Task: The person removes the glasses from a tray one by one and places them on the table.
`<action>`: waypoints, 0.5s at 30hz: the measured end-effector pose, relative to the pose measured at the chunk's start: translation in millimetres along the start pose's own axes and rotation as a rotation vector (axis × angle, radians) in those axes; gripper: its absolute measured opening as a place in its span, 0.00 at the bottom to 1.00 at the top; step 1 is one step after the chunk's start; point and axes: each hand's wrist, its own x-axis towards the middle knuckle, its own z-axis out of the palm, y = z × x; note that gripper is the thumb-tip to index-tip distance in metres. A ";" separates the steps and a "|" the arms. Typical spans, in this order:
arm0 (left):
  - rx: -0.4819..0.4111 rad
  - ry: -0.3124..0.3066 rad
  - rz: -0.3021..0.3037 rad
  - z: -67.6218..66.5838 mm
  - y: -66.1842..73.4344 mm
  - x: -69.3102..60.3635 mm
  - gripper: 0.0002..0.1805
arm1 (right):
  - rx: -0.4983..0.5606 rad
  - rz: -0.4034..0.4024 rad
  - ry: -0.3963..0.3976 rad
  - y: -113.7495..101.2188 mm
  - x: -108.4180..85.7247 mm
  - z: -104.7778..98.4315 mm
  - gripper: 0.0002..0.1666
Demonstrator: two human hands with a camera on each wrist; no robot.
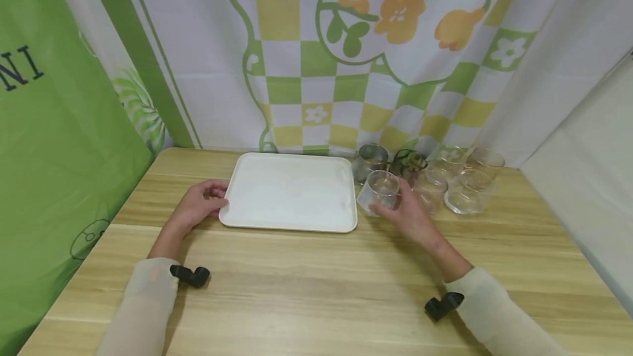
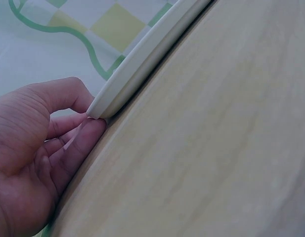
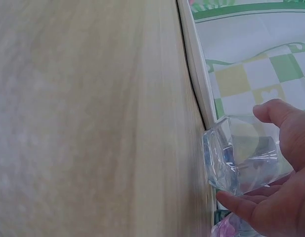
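A white rectangular tray [image 1: 292, 194] lies on the wooden table. At its left edge, my left hand [image 1: 194, 206] pinches the rim between thumb and fingers; the left wrist view shows the tray's rim [image 2: 142, 61] between them. My right hand [image 1: 411, 216] holds a clear faceted glass [image 1: 383, 187] just beside the tray's right edge. In the right wrist view, thumb and fingers go around the glass [image 3: 243, 153] from opposite sides. Whether its base touches the table, I cannot tell.
Behind and right of the held glass stand several other glasses: a grey one [image 1: 371, 162], a dark one [image 1: 408, 163], a pinkish one [image 1: 430, 191], an amber-tinted one [image 1: 484, 162] and clear ones [image 1: 468, 192]. A patterned curtain [image 1: 316, 92] hangs along the table's back edge.
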 end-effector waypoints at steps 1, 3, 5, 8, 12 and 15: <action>0.002 0.000 -0.001 0.3 -0.3 0.8 0.26 | -0.002 -0.002 -0.002 -0.2 -0.4 -0.4 0.49; 0.008 0.000 -0.007 0.6 -0.6 1.5 0.26 | -0.006 -0.003 -0.004 -0.7 -1.9 -1.1 0.51; 0.020 0.002 -0.013 0.3 -0.1 1.4 0.26 | -0.012 -0.006 -0.004 -1.4 -3.3 -1.4 0.54; 0.060 0.004 -0.026 -1.7 2.3 0.4 0.26 | -0.005 -0.014 -0.010 -3.7 -4.5 -2.6 0.56; 0.143 -0.011 -0.021 -5.7 8.8 -2.4 0.27 | 0.021 -0.025 -0.038 -8.0 -5.6 -4.8 0.56; 0.238 -0.048 -0.004 -7.1 17.2 -6.6 0.29 | -0.010 -0.057 -0.054 -11.6 -8.1 -7.4 0.56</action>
